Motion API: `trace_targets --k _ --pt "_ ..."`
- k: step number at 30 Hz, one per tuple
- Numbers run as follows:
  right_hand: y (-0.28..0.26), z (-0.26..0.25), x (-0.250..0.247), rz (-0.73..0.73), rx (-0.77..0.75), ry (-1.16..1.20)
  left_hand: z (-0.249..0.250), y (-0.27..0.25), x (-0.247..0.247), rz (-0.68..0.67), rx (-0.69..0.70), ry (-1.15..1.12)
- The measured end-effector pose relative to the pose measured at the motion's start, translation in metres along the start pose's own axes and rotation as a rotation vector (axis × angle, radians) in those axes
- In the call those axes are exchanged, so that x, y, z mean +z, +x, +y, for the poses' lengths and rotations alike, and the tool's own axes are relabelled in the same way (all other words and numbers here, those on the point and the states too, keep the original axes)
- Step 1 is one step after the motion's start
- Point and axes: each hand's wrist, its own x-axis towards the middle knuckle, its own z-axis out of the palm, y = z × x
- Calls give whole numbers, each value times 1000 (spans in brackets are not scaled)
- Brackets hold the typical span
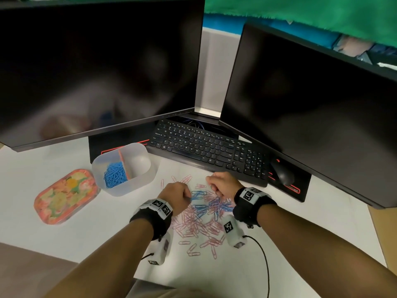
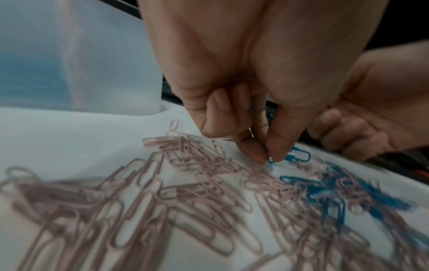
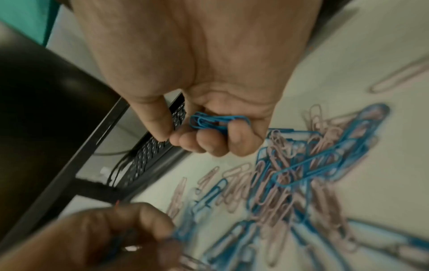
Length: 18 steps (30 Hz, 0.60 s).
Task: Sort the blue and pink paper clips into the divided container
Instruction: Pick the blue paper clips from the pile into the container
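Left hand (image 2: pixel 267 117) pinches one blue clip (image 2: pixel 270 159) off the mixed pile (image 1: pixel 202 216); right hand (image 3: pixel 209 113) clamps gathered blue clips (image 3: pixel 216 122), evidently batching them for the divided container (image 1: pixel 137 186) left of the pile.

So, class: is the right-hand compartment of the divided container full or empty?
Empty, as far as the head view shows: the divided container holds blue paper clips only in its left compartment; the right compartment shows bare plastic.

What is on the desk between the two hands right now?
Head view: between the left hand and right hand lie a few loose blue wire paper clips and pink ones on the white desk.
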Motion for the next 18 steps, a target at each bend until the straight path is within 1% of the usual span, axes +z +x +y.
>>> trace_targets --k 2,3,6,8,10,14,18 --pt "1 2 2 68 -133 -327 -2 -2 -4 14 -24 -74" --pt "0 2 4 74 -178 -437 -3 -3 -6 10 -35 -92" --pt "-1 3 15 51 -240 -735 -4 -7 -11 -6 -69 -91" --pt "0 3 23 42 -287 -888 -5 -8 -14 -2 -86 -83" --pt "1 2 29 37 -316 -946 -7 -10 -16 0 -104 -78" --pt "3 -4 35 14 -278 -986 -12 -14 -21 10 -110 -87" --pt "5 -8 40 -42 -308 -985 -15 -20 -28 65 -88 -153"
